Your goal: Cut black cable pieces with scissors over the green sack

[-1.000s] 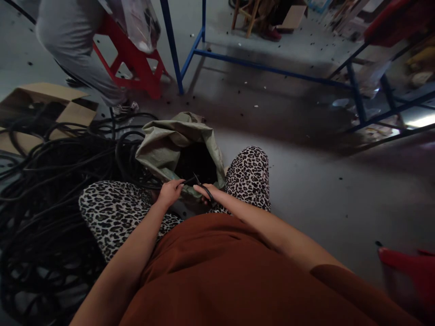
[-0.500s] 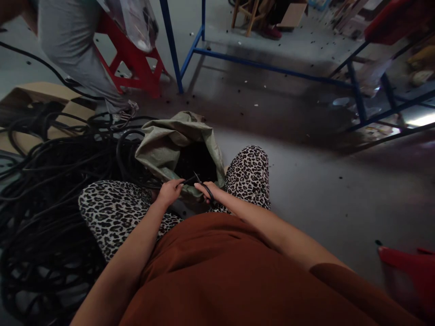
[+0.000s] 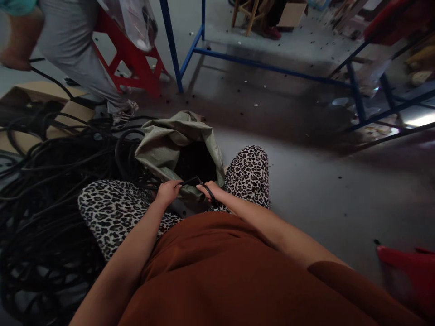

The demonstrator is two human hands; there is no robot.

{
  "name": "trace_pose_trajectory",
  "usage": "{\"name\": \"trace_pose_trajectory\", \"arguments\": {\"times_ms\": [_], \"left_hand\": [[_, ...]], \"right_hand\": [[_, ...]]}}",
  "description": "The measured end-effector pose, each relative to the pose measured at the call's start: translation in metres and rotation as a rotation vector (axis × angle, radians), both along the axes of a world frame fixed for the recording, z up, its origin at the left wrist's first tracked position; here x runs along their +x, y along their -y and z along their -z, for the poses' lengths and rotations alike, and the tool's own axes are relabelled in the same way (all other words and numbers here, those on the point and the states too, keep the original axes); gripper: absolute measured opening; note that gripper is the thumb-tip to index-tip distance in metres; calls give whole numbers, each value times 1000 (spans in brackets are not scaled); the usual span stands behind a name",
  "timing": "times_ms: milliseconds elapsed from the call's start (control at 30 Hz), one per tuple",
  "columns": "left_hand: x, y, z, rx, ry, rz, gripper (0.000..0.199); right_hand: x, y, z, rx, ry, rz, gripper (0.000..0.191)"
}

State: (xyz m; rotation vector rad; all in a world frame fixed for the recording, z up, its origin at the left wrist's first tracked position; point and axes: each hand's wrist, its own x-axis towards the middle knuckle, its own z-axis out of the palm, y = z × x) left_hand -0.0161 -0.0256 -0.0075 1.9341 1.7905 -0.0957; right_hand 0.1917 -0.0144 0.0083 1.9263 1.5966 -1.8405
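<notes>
My left hand [image 3: 169,192] is closed on a thin black strip [image 3: 189,181] at the near rim of a grey-green sack [image 3: 159,149]. The strip reaches right, towards the blades of black-handled scissors [image 3: 208,191]. My right hand [image 3: 211,190] is wrapped round the scissors' handles, just right of my left hand. The sack stands open between my knees, with dark contents that I cannot make out. Left of it lies a large tangle of black tubing [image 3: 68,163].
A cardboard box [image 3: 73,115] lies at the left, by a person in grey trousers [image 3: 73,50] whose hand holds a black tube. Beyond are a red stool [image 3: 131,59] and a blue metal frame [image 3: 254,65]. Something red [image 3: 408,271] is at the lower right.
My right hand and the scissors have shifted very slightly to the right, and the blades' angle has changed. The other person's hand has come down into view at the upper left with the black tube.
</notes>
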Motion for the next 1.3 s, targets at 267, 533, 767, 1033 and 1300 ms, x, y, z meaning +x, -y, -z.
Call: {"name": "trace_pose_trajectory", "arguments": {"times_ms": [267, 533, 767, 1033, 1300], "left_hand": [[-4, 0, 4, 45, -17, -48, 34], [-3, 1, 6, 81, 72, -67, 35], [0, 3, 8, 42, 142, -35, 35], [1, 1, 7, 29, 196, -29, 35], [-4, 1, 6, 35, 176, -30, 35]], "right_hand": [[1, 1, 13, -90, -58, 78, 45], [-3, 5, 5, -177, -145, 18, 48], [-4, 4, 3, -169, -149, 49, 47], [-3, 3, -4, -138, -191, 92, 47], [-2, 3, 1, -70, -162, 113, 38]]}}
